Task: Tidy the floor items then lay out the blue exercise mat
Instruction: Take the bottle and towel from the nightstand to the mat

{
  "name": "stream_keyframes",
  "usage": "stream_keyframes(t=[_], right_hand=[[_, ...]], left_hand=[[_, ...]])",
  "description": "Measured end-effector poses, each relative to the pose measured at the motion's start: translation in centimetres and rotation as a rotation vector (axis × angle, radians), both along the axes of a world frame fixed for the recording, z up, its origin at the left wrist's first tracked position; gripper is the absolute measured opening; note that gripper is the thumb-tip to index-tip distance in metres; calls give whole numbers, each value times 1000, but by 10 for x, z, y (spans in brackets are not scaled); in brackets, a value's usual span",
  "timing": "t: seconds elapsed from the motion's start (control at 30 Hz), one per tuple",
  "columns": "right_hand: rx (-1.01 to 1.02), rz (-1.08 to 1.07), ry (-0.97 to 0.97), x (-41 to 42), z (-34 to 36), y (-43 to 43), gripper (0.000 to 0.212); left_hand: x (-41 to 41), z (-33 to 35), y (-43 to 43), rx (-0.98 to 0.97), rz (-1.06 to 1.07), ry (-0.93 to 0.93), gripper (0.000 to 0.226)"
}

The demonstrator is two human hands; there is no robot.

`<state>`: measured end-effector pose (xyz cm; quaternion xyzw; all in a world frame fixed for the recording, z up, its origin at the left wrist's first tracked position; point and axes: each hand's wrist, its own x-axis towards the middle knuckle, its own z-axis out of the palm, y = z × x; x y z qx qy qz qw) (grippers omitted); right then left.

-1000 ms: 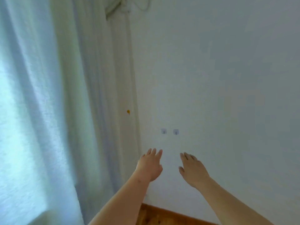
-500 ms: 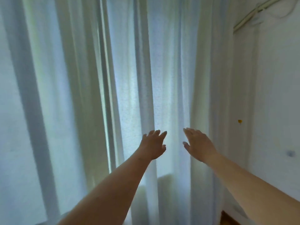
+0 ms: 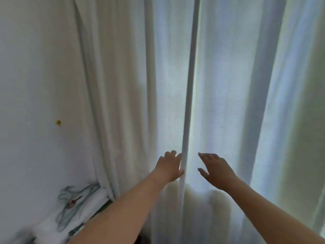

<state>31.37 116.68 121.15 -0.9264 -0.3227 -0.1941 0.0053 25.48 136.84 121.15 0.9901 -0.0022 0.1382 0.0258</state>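
We reach our left hand and right hand, both empty with fingers spread, toward the sheer curtain; the blue mat is out of view, presumably soft, rollable, best gripped by its edge.

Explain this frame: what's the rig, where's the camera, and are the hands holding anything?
There is no machine here. A person wears one wide-angle camera on the head, looking forward over their own bare arms.

The left hand and the right hand both reach out with fingers spread, and neither holds anything. The left hand's fingertips sit at a vertical fold of the sheer white curtain, which glows with daylight from behind; whether they touch it is unclear.

To the left is a plain white wall with a small yellow spot. At the lower left lies white fabric with a green pattern. No blue mat or floor shows.
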Motion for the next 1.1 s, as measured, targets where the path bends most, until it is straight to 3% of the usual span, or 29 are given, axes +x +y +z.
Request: stream_keyframes(t=[0.3,0.57,0.8,0.9,1.1], right_hand=[[-118,359,258,-16,-94,271,68],[-215,470,482,5,-194,447,69],[-296,386,742,38,-306,577,69],[-326,310,829,37,-353,620,73],[-339,147,991,6,-451,682,98]], left_hand=[[-119,-95,268,-144,412,175,60],[-157,-180,440,-205,657,273,60],[-132,-258,548,-206,719,421,57],[-118,-294,577,-266,739,404,49],[-104,-404,610,-477,797,475,35]])
